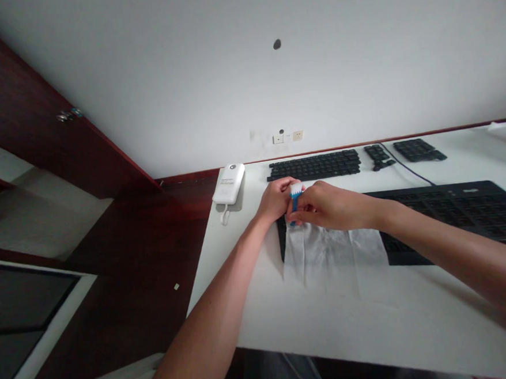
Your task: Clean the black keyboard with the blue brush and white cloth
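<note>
Right hand (326, 206): gripping brush (296, 191), bristles up.
Left hand (275, 200): beside brush; grip cannot be determined.
White device (229, 185): print illegible.
Keyboard (462, 201): logo illegible.

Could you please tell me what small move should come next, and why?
Probably turn the blue brush down toward the black keyboard: the right hand already grips it, but its white bristles point up in the view, beside the left hand, while a white tissue covers part of the keyboard's near left side.
</note>
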Tool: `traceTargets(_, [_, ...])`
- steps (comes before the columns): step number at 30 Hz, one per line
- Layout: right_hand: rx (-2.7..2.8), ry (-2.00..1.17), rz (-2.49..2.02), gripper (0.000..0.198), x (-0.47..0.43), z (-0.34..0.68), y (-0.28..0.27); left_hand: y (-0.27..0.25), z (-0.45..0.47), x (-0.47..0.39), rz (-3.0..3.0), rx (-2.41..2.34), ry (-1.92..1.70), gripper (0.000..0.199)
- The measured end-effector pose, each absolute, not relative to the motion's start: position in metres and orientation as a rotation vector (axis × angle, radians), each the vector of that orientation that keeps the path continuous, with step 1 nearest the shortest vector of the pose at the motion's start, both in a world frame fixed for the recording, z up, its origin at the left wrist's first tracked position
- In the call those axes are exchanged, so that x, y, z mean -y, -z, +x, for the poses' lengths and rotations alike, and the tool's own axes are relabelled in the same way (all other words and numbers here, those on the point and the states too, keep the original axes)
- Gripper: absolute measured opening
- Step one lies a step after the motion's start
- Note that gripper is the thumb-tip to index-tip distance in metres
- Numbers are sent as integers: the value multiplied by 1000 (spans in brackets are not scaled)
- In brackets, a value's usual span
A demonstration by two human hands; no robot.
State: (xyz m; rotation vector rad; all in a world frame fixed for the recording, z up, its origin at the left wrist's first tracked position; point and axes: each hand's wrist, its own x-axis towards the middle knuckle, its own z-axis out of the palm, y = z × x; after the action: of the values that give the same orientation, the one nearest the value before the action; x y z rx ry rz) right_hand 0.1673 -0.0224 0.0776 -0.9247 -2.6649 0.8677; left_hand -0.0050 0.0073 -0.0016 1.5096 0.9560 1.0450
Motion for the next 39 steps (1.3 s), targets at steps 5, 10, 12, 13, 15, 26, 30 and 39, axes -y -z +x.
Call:
traceTargets(5, [2670,-897,-920,23,26,165,-74,4,-5,-8,1536,-959,-1080,28])
traceTargets(10, [2695,-909,-944,18,26,162,-68,6,-5,-10,1583,-1018,-1066,30])
traceTargets(12, [2716,-884,-951,18,27,162,-68,7,-5,-10,1577,-1029,-1061,32])
traceTargets(13, [2729,-879,-952,17,27,162,-69,7,-5,-10,1578,-1035,-1055,33])
traceTargets(15, [2746,-883,-944,17,28,163,-70,6,-5,-10,1584,-1053,-1043,33])
traceTargets(26, [2785,-793,-748,23,30,163,-66,8,-5,-11,1583,-1031,-1068,27])
traceTargets(30, [2743,-816,-743,24,29,163,-63,6,-5,-11,1590,-1031,-1051,29])
traceTargets(39, [2712,-896,-724,23,25,167,-62,3,-6,-10,1616,-1066,-1033,31])
